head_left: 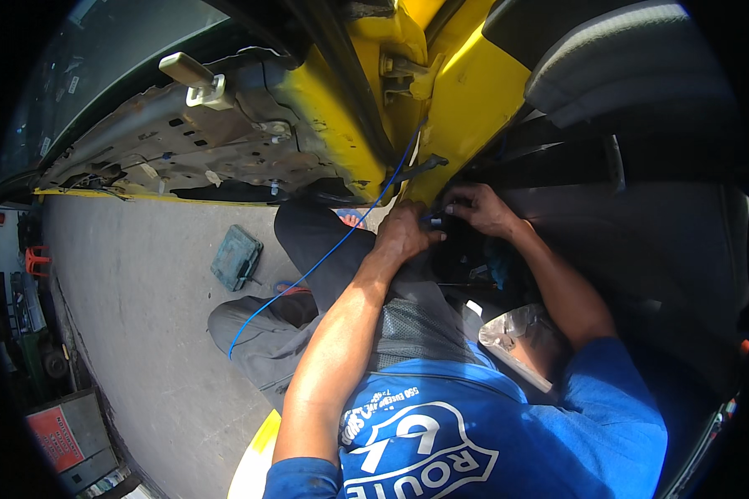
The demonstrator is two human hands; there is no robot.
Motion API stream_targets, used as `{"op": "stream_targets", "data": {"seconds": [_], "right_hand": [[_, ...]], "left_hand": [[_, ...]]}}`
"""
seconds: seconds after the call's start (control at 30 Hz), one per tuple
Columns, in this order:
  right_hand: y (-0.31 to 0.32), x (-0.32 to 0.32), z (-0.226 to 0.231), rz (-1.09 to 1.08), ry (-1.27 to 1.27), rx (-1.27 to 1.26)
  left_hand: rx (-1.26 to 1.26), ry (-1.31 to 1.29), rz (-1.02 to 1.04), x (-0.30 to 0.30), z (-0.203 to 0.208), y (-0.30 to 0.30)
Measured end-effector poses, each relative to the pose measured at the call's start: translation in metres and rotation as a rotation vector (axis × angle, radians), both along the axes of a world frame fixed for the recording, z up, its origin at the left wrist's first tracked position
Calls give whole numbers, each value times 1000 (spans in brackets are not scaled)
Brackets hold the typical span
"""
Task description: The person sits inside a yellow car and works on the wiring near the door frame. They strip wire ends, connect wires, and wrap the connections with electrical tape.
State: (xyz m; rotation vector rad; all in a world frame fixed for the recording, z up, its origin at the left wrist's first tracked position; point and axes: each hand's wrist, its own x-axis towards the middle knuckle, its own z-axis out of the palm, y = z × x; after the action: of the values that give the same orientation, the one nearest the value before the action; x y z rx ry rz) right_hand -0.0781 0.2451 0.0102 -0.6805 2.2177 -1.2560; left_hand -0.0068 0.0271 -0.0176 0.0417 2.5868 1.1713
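My left hand (403, 234) is closed round a small dark piece (435, 221) with a pale mark, whose kind I cannot make out. Just to its right, my right hand (480, 209) has its fingers curled in a pinch close to the same piece; what lies between them is hidden in shadow. A thin blue wire (334, 247) hangs from the yellow door frame (466, 91), passes beside my left hand and curves down over my leg. Next to the wire, a dark door check strap (420, 168) sticks out from the frame.
An opened car door (200, 133) with its inner panel bare spreads across the upper left. A dark green tool case (236, 258) lies on the concrete floor (141, 291). By my right forearm stands an open clear plastic bag (520, 337). A grey seat (641, 62) is at the upper right.
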Motion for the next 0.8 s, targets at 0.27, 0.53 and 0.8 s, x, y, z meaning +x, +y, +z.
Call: {"op": "stream_targets", "data": {"seconds": [0.27,0.53,0.8], "right_hand": [[-1,-1,-1,-9,-9,35],[3,-5,-5,-11,-52,36],[-14,-7,6,-49,-285,370]], "left_hand": [[38,-10,166,-3,8,3],[145,114,58,1,2,1],[59,155,93,4,2,2]]}}
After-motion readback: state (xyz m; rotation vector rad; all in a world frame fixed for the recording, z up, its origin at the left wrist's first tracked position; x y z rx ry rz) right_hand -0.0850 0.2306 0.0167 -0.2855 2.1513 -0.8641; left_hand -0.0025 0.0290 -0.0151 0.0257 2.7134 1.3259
